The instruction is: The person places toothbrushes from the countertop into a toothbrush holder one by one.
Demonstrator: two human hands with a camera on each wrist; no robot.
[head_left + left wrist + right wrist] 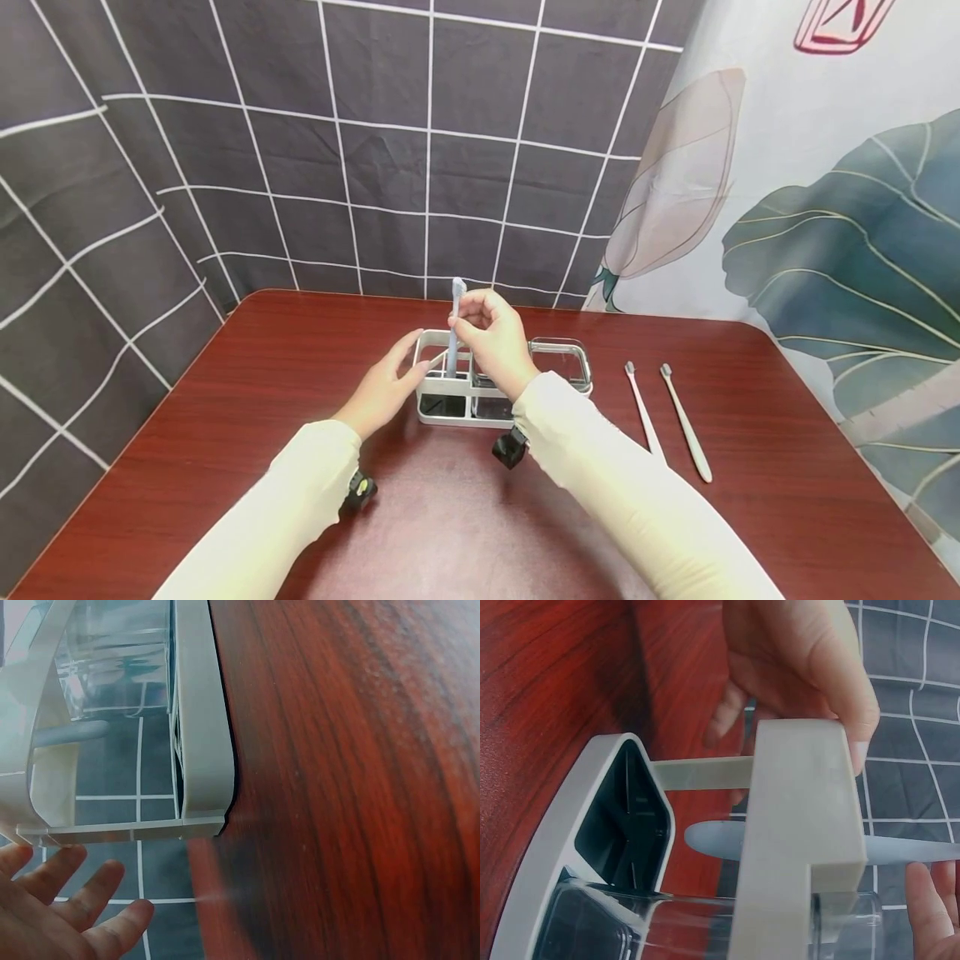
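A red-brown bench (442,521) lies below the right grip (495,340); dark white-gridded cloth (382,154) hangs beyond it, pale leaf-patterned cloth (817,225) rightward.

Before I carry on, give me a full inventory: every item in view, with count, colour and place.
blue brush: 1, pale blue, upright in the holder's left compartment
pale brushes: 2, off-white with grey heads, lying on the table right of the holder
holder: 1, white with dark inserts, on the table
cup: at least 1, clear, in the holder's right part; full count hidden
table: 1, red-brown, under everything
dark curtain: 1, dark grey with white grid, behind and left
leaf curtain: 1, white with leaf print, right
wrist cameras: 2, black, one at each wrist
sleeves: 2, cream, on both arms
left hand: 1, bare, touching the holder's left end
right hand: 1, bare, pinching the blue brush
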